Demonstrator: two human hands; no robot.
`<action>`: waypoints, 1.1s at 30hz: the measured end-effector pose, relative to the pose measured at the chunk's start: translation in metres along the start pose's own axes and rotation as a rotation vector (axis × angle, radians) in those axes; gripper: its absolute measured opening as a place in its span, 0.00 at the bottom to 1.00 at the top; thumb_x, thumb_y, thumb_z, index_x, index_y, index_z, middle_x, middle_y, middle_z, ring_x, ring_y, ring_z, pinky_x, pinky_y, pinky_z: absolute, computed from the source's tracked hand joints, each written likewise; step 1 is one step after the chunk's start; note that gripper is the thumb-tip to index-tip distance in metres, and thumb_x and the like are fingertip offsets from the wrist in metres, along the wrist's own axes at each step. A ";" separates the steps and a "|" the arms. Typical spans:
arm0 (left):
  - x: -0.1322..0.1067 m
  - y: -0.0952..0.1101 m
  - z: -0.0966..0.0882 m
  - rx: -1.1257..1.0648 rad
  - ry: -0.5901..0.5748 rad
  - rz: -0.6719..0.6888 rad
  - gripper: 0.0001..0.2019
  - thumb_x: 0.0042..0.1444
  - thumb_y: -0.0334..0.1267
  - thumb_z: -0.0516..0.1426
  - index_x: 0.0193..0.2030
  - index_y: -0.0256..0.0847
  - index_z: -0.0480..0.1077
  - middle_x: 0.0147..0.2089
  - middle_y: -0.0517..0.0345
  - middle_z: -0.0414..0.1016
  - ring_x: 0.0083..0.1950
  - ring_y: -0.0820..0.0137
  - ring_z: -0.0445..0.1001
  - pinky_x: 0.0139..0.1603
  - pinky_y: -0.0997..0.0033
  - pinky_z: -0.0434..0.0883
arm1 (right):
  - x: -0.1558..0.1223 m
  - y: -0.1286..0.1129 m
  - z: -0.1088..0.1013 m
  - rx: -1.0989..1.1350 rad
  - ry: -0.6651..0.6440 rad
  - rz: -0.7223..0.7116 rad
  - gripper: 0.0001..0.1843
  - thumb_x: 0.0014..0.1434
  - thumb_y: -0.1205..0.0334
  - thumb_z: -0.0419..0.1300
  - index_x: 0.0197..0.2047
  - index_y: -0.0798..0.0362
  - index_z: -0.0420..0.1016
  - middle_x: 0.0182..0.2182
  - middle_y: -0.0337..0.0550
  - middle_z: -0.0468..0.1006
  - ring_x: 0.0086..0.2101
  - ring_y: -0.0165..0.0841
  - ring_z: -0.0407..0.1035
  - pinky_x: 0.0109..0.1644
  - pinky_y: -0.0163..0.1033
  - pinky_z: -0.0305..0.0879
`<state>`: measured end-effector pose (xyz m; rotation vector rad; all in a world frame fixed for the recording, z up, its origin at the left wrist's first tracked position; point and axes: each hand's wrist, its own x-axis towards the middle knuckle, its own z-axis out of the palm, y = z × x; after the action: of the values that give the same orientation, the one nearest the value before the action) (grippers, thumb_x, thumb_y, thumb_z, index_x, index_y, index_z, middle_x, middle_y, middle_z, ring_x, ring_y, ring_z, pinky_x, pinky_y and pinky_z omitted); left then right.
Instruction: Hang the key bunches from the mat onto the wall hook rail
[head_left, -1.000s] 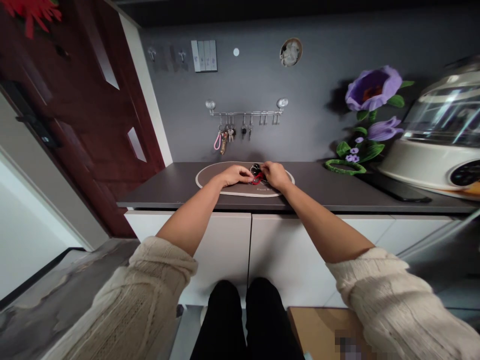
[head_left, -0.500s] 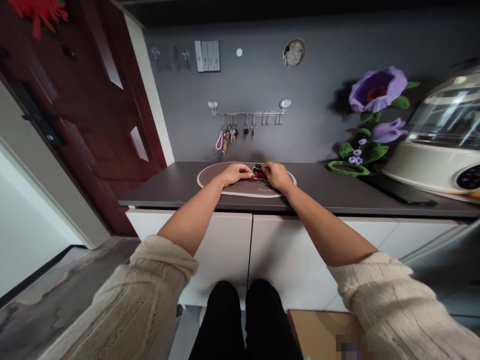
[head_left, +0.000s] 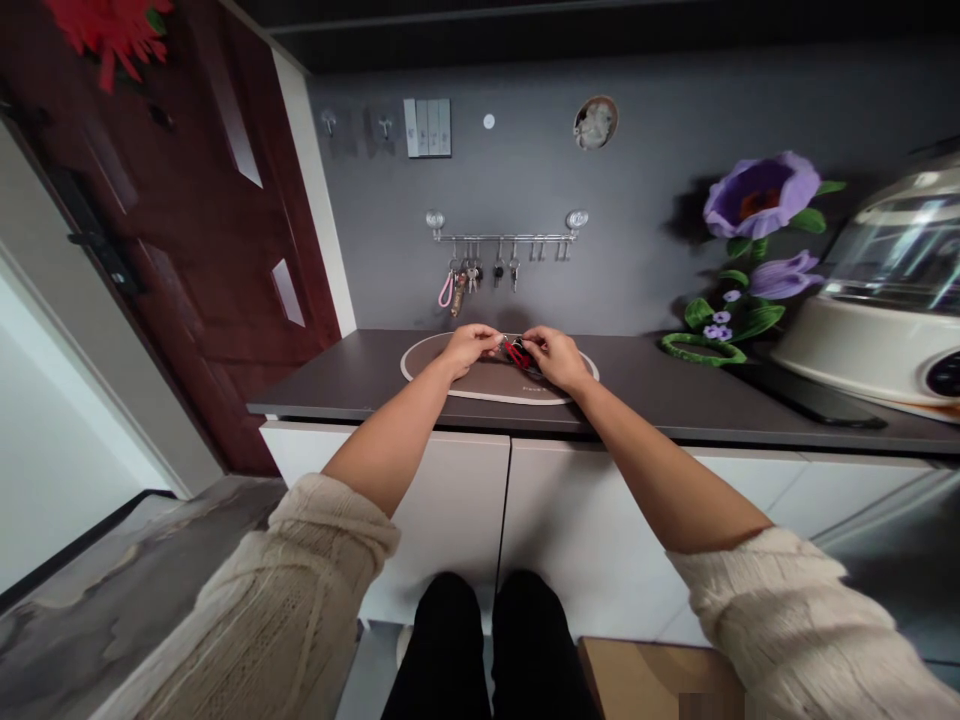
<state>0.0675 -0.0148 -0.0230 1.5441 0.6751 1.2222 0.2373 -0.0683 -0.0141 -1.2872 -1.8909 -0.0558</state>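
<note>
Over an oval brown mat (head_left: 480, 384) with a pale rim, both hands work on a small bunch of keys (head_left: 517, 352) with a red cord and dark parts. My left hand (head_left: 471, 348) pinches the bunch from the left, thumb against fingertips, near a silvery ring. From the right, my right hand (head_left: 556, 356) has its fingertips closed on a dark part of the same bunch. The fingers hide much of the keys, so single pieces are hard to make out.
Behind the mat, a wall rail (head_left: 510, 238) carries several hanging keys and a pink loop. To the right stand a purple plush flower (head_left: 761, 200), a black phone-like slab (head_left: 832, 400) and a cream appliance (head_left: 877, 330). White cabinet doors (head_left: 435, 510) lie below the dark counter (head_left: 330, 385).
The view has shifted slightly, so the scene sits lower and further right. Both hands stay at the keys; the red cord now slants more, and my right fingers have changed position slightly.
</note>
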 end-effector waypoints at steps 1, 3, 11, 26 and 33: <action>0.000 0.000 0.000 -0.035 0.000 -0.008 0.08 0.41 0.34 0.61 0.28 0.33 0.68 0.22 0.63 0.68 0.25 0.80 0.65 0.34 0.73 0.65 | 0.000 -0.001 0.000 0.037 0.005 -0.004 0.11 0.54 0.62 0.52 0.39 0.53 0.71 0.37 0.43 0.75 0.36 0.30 0.67 0.43 0.34 0.60; -0.001 0.002 0.001 -0.087 0.003 -0.024 0.08 0.41 0.33 0.61 0.28 0.32 0.68 0.22 0.63 0.68 0.25 0.80 0.67 0.37 0.71 0.67 | 0.000 -0.004 0.000 0.095 0.007 -0.007 0.11 0.54 0.61 0.53 0.40 0.53 0.71 0.36 0.42 0.75 0.36 0.29 0.67 0.43 0.34 0.60; -0.004 0.005 0.002 -0.224 -0.072 -0.059 0.09 0.40 0.29 0.62 0.30 0.31 0.68 0.28 0.59 0.72 0.32 0.77 0.72 0.49 0.64 0.67 | -0.001 -0.008 -0.001 0.190 -0.060 0.005 0.12 0.54 0.58 0.53 0.39 0.54 0.71 0.35 0.42 0.75 0.34 0.28 0.67 0.41 0.33 0.61; -0.008 0.007 0.007 -0.222 -0.126 -0.073 0.10 0.39 0.28 0.63 0.29 0.29 0.67 0.27 0.59 0.72 0.33 0.76 0.73 0.51 0.61 0.66 | 0.002 0.000 0.003 0.305 -0.069 0.026 0.11 0.52 0.57 0.53 0.33 0.55 0.69 0.29 0.40 0.73 0.28 0.26 0.63 0.34 0.31 0.60; -0.007 0.007 0.009 -0.197 -0.089 -0.062 0.12 0.37 0.30 0.64 0.29 0.30 0.68 0.27 0.59 0.72 0.30 0.77 0.73 0.47 0.64 0.69 | 0.000 -0.004 0.001 0.373 -0.069 0.049 0.11 0.51 0.55 0.54 0.32 0.55 0.68 0.26 0.38 0.71 0.26 0.26 0.62 0.32 0.32 0.60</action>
<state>0.0720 -0.0264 -0.0191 1.3951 0.5248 1.1313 0.2333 -0.0694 -0.0130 -1.0878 -1.8197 0.3545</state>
